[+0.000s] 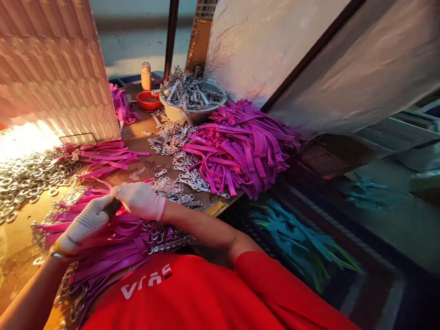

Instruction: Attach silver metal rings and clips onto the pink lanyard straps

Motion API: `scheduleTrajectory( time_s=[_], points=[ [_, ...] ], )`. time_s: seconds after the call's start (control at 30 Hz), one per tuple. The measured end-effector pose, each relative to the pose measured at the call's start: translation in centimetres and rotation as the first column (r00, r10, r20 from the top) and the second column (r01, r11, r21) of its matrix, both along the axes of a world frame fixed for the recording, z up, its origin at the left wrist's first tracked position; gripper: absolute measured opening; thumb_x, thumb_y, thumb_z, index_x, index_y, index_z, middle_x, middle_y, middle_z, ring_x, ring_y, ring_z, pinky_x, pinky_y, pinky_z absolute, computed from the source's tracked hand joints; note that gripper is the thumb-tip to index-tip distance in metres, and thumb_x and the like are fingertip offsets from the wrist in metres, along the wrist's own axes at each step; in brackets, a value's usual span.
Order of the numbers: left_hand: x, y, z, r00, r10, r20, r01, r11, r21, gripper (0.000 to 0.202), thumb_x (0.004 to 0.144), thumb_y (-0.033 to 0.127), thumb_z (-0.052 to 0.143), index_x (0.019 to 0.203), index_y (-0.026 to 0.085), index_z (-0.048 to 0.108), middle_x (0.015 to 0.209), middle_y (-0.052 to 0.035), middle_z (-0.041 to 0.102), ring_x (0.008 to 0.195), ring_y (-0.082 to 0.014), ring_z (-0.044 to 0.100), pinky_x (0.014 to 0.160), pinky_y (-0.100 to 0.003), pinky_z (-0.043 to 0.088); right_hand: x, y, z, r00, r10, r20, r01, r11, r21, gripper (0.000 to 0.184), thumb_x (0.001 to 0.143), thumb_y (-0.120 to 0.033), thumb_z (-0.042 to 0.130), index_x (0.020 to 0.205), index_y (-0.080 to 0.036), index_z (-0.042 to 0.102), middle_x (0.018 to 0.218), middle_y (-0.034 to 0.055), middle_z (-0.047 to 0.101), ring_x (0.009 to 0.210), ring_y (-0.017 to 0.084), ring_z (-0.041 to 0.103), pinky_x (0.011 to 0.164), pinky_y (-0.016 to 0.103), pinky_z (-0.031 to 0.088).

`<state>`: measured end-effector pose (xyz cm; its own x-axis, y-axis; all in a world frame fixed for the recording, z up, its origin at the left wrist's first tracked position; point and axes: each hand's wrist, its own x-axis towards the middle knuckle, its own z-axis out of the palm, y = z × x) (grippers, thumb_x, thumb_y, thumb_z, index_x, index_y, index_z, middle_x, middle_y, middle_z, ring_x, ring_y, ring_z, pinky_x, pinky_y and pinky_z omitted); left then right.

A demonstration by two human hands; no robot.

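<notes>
My left hand (87, 221), in a white knit glove with dark fingertips, is closed and meets my right hand over the table. My right hand (140, 200), gloved in white too, is curled shut against the left fingertips. A pink strap (103, 182) comes out from between the two hands at the upper left. What lies inside the fingers is mostly hidden. Directly below both hands spreads a heap of magenta straps (110, 247) with metal links at their ends, reaching up to the red shirt.
Loose metal rings (30, 178) are piled at left, beside a bundle of pink straps (103, 153). Farther back stand a basin (172, 110) of metal links, a red bowl (147, 101) and a bottle (146, 77). A large strap pile (244, 146) lies near the table's right edge.
</notes>
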<state>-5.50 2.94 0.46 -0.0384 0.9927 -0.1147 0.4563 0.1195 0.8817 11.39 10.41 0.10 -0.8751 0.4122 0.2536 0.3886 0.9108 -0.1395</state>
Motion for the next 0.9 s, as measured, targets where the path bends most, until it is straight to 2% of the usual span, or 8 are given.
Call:
scheduleTrajectory(
  time_s=[0.07, 0.17, 0.27, 0.43, 0.6, 0.7, 0.8, 0.9],
  points=[
    [0.0, -0.3, -0.9, 0.998, -0.037, -0.049, 0.040, 0.997, 0.069, 0.014, 0.074, 0.031, 0.065, 0.075, 0.018, 0.066, 0.074, -0.0043, 0.065, 0.072, -0.0173, 0.055, 0.068, -0.026, 0.047, 0.1, -0.3, 0.1, 0.998, -0.065, -0.021, 0.063, 0.992, -0.108, 0.026, 0.104, -0.020, 0.040, 0.120, -0.013, 0.060, 0.107, 0.0117, 0.070, 0.095, 0.022, 0.066, 0.075, 0.032, 0.048],
    [0.2, -1.1, -1.9, 0.982, 0.085, 0.167, -0.084, 0.996, -0.012, 0.024, 0.087, 0.040, 0.058, 0.078, 0.017, 0.061, 0.055, 0.0028, 0.048, 0.049, -0.0108, 0.038, 0.047, -0.022, 0.032, 0.5, -0.6, 0.6, 0.989, -0.118, -0.088, 0.090, 0.959, -0.270, 0.030, 0.105, -0.022, 0.043, 0.130, -0.013, 0.056, 0.124, 0.0123, 0.069, 0.109, 0.022, 0.066, 0.087, 0.030, 0.048],
    [0.5, -1.6, -2.4, 0.955, 0.168, 0.244, -0.173, 0.985, 0.002, 0.027, 0.086, 0.042, 0.062, 0.080, 0.016, 0.062, 0.054, 0.0038, 0.048, 0.047, -0.0092, 0.035, 0.046, -0.022, 0.028, 0.8, -0.4, 1.4, 0.996, -0.088, -0.020, 0.075, 0.926, -0.371, 0.048, 0.099, -0.033, 0.058, 0.143, -0.017, 0.047, 0.125, 0.0107, 0.071, 0.108, 0.023, 0.069, 0.083, 0.028, 0.048],
    [0.7, -1.9, -2.6, 0.993, 0.120, 0.002, -0.118, 0.976, 0.182, 0.022, 0.087, 0.028, 0.057, 0.086, 0.012, 0.072, 0.083, -0.0065, 0.072, 0.075, -0.0172, 0.060, 0.072, -0.028, 0.046, 0.4, -0.2, 2.3, 0.959, -0.121, 0.255, 0.183, 0.954, -0.238, 0.034, 0.099, -0.041, 0.053, 0.121, -0.016, 0.059, 0.096, 0.0130, 0.076, 0.090, 0.029, 0.073, 0.070, 0.030, 0.048],
    [0.3, -1.7, -2.5, 0.999, -0.006, -0.050, 0.013, 0.991, 0.130, 0.029, 0.090, 0.033, 0.054, 0.083, 0.012, 0.072, 0.084, -0.0076, 0.073, 0.079, -0.0203, 0.064, 0.074, -0.031, 0.050, 0.0, -0.5, 1.4, 0.948, 0.031, 0.317, -0.002, 0.996, -0.093, 0.028, 0.101, -0.031, 0.042, 0.112, -0.012, 0.060, 0.089, 0.0159, 0.074, 0.082, 0.031, 0.073, 0.064, 0.034, 0.049],
    [-0.7, -1.2, -1.0, 0.981, -0.109, -0.158, 0.122, 0.989, 0.081, 0.026, 0.087, 0.031, 0.052, 0.077, 0.013, 0.069, 0.078, -0.0061, 0.071, 0.071, -0.0184, 0.062, 0.066, -0.028, 0.050, -0.3, -0.5, 1.1, 0.953, 0.097, 0.286, -0.075, 0.993, -0.088, 0.027, 0.103, -0.029, 0.040, 0.110, -0.013, 0.061, 0.086, 0.0140, 0.073, 0.081, 0.028, 0.073, 0.065, 0.033, 0.049],
    [-3.7, -0.6, 2.1, 0.941, -0.215, -0.261, 0.231, 0.972, 0.034, 0.025, 0.082, 0.029, 0.051, 0.082, 0.016, 0.072, 0.081, -0.0047, 0.074, 0.073, -0.0188, 0.066, 0.069, -0.028, 0.055, -0.2, -0.1, 1.7, 0.970, 0.056, 0.235, -0.043, 0.997, -0.059, 0.030, 0.105, -0.030, 0.039, 0.114, -0.012, 0.060, 0.087, 0.0142, 0.073, 0.081, 0.026, 0.072, 0.065, 0.033, 0.048],
    [-8.8, -0.4, 4.6, 0.894, -0.006, -0.448, 0.071, 0.989, 0.127, 0.032, 0.082, 0.045, 0.058, 0.095, 0.021, 0.075, 0.090, 0.0007, 0.077, 0.082, -0.0219, 0.070, 0.081, -0.041, 0.060, 1.5, 0.7, 1.9, 0.981, -0.129, 0.144, 0.134, 0.991, -0.025, 0.038, 0.107, -0.042, 0.039, 0.119, -0.011, 0.058, 0.091, 0.0140, 0.074, 0.083, 0.025, 0.070, 0.067, 0.032, 0.048]
  ],
)
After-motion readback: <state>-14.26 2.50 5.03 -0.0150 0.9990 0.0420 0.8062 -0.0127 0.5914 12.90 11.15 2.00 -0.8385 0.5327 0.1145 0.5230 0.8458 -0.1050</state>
